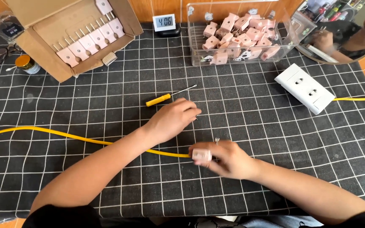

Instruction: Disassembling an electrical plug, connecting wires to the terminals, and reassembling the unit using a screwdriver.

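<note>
Right hand (229,159) grips a pink plug (202,156) on the yellow cable's (64,135) end, low on the counter (275,126). Left hand (172,120) rests curled near the screwdriver (170,96), perhaps pinching something small.

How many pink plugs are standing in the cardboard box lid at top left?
8 visible: seven in a diagonal row in the cardboard box, from the lowest plug to the uppermost, plus one above. More may lie out of frame.

open cloth centre, screwdriver (164,98) beyond
</note>
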